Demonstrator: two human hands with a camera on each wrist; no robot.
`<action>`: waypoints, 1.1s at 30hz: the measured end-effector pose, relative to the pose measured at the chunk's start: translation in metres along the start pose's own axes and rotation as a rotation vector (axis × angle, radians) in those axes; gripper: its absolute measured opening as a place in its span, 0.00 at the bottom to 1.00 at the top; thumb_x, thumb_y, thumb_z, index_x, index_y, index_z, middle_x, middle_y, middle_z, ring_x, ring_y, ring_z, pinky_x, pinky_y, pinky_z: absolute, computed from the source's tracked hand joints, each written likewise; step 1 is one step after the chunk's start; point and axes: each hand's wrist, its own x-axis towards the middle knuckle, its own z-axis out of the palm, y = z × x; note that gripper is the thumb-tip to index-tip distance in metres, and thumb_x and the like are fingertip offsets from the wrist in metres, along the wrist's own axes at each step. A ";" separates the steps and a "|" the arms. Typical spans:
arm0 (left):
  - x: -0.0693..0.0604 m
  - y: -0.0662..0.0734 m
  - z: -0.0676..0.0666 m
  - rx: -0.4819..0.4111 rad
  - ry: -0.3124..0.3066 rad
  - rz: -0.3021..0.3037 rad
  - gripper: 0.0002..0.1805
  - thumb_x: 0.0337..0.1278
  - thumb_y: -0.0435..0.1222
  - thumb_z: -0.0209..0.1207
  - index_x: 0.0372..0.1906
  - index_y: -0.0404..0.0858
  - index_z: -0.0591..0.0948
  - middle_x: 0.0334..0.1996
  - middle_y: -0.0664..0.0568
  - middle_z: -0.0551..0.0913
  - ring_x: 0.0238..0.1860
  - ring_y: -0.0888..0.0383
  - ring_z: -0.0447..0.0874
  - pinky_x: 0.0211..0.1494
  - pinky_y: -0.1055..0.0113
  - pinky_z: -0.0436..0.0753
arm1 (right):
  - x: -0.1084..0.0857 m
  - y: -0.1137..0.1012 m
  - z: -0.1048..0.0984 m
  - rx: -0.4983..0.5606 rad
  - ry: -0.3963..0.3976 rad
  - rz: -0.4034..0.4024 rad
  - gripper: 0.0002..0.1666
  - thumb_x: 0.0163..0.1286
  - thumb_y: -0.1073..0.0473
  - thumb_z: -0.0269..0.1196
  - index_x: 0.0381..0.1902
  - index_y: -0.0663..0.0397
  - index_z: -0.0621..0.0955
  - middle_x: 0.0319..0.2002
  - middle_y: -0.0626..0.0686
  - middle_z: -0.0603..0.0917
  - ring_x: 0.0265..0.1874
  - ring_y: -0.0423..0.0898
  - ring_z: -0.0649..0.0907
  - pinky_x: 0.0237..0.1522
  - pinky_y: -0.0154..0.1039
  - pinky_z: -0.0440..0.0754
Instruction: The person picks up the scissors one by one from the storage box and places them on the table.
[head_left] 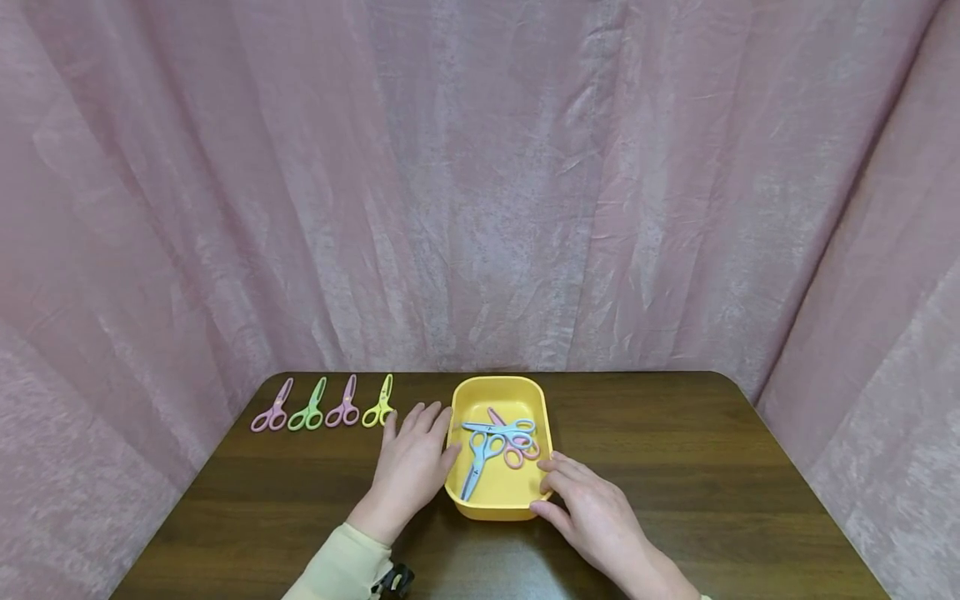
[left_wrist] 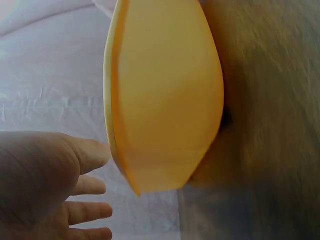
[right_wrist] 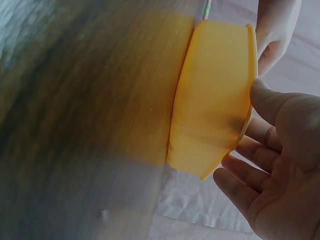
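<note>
A yellow plastic bin (head_left: pixel 498 510) stands on the table between my two hands. In it lie two blue scissors, one crosswise (head_left: pixel 504 430) and one pointing toward me (head_left: pixel 476 468), with pink scissors (head_left: pixel 494 415) partly under the crosswise pair. My left hand (head_left: pixel 414 457) is at the bin's left side, its fingers extended and its thumb at the rim in the left wrist view. At the near right corner, my right hand (head_left: pixel 596 512) grips the bin's rim, fingers over the edge and thumb on the near side.
Left of the bin, a row of scissors lies on the brown table (head_left: pixel 675 450): purple (head_left: pixel 277 408), green (head_left: pixel 312 407), another purple (head_left: pixel 347 404) and yellow (head_left: pixel 383 402). The yellow pair is right by my left fingertips. A pink curtain (head_left: pixel 510 208) hangs behind the table.
</note>
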 end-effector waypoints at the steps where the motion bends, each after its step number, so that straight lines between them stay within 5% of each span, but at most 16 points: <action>1: 0.000 0.002 0.000 0.000 0.002 0.012 0.31 0.71 0.48 0.74 0.71 0.37 0.84 0.70 0.39 0.82 0.73 0.35 0.77 0.76 0.26 0.66 | 0.000 0.000 0.000 0.001 0.001 -0.002 0.16 0.65 0.46 0.82 0.38 0.45 0.86 0.58 0.47 0.91 0.68 0.49 0.85 0.58 0.51 0.88; 16: 0.000 0.031 0.010 -0.063 -0.017 0.231 0.28 0.68 0.47 0.75 0.65 0.35 0.86 0.62 0.40 0.87 0.66 0.43 0.85 0.77 0.34 0.70 | -0.001 -0.001 0.001 -0.011 0.010 -0.011 0.16 0.65 0.46 0.81 0.38 0.45 0.86 0.58 0.47 0.91 0.67 0.49 0.86 0.57 0.51 0.88; 33: 0.009 0.042 0.020 0.013 -0.164 0.222 0.28 0.69 0.51 0.74 0.65 0.39 0.86 0.63 0.41 0.87 0.61 0.43 0.89 0.77 0.41 0.73 | 0.000 0.000 0.001 -0.014 0.011 -0.011 0.16 0.65 0.46 0.81 0.37 0.45 0.85 0.57 0.47 0.91 0.66 0.50 0.86 0.57 0.52 0.89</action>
